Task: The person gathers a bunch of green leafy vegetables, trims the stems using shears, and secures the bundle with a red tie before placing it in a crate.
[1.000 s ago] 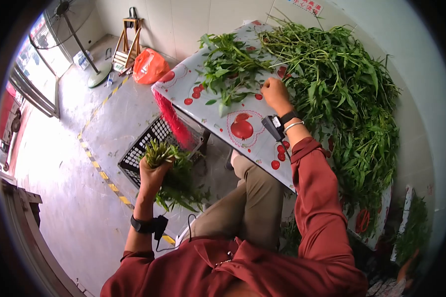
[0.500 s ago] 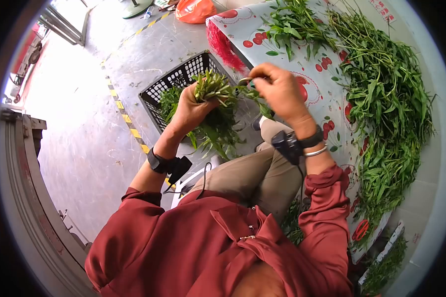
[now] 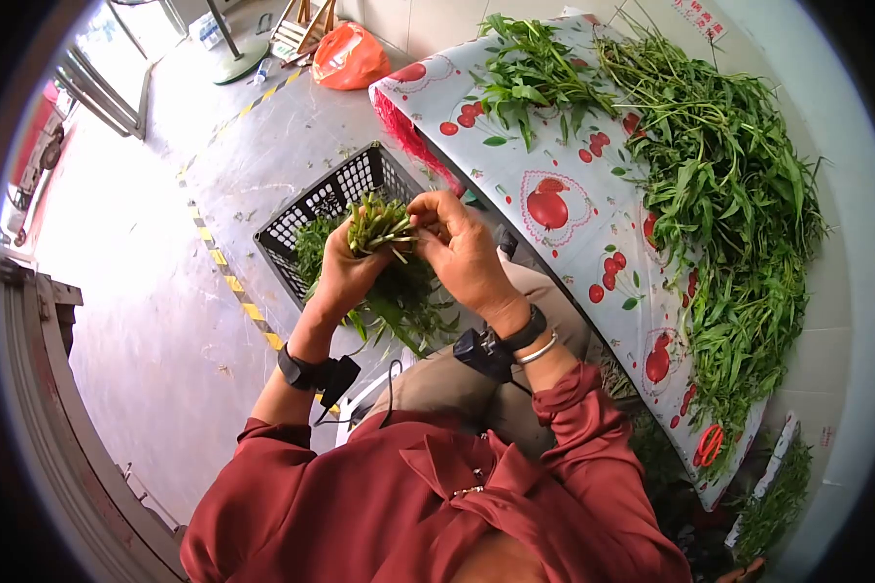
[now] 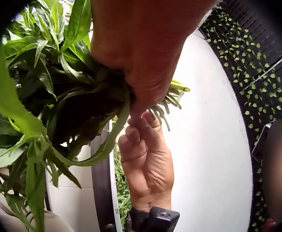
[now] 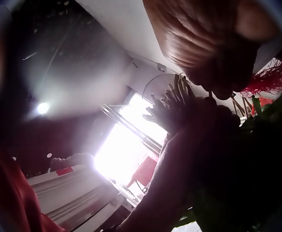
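My left hand (image 3: 348, 262) grips a bunch of leafy green stalks (image 3: 379, 225), cut ends upward and leaves hanging below. My right hand (image 3: 462, 255) is right beside the bunch, its thumb and fingertips pinched together at the stalk ends. In the left wrist view, the right hand (image 4: 148, 166) reaches up to the left thumb, and long leaves (image 4: 32, 121) hang at the left. The right wrist view shows the stalk ends (image 5: 172, 104) standing out of the left fist, with the right fingers curled close by. What the right fingertips pinch is mostly hidden.
Below the hands is a black plastic crate (image 3: 335, 185) with greens inside. A table with a fruit-print cloth (image 3: 554, 262) stands at the right, bearing a large heap of greens (image 3: 729, 185), a smaller pile (image 3: 530, 73) and red-handled scissors (image 3: 710, 444). An orange bag (image 3: 350, 56) lies on the floor.
My right hand has come from the small pile on the table to the bunch, bringing a leafy stalk. The left hand, still gripping the bunch, has risen and shifted right in the head view.
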